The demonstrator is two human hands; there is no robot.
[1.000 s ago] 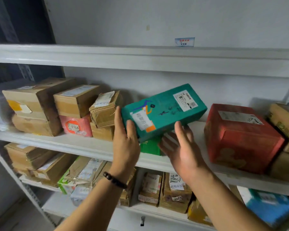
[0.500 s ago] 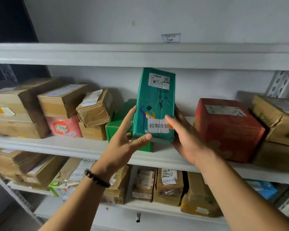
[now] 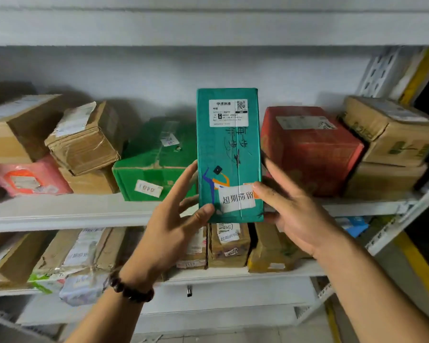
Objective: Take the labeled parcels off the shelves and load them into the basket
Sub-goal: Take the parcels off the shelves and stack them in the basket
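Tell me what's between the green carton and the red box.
Head view: the teal parcel, pinched upright by the left hand and right hand, covers that gap; the shelf behind it is hidden.

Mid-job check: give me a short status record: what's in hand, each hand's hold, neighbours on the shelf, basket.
held item: teal parcel, upright, shipping label at top
left hand: thumb on its lower front, fingers along left edge
right hand: thumb on the white sticker, fingers at right edge
left neighbour: green box on the middle shelf
right neighbour: red box, same shelf
basket: not in view
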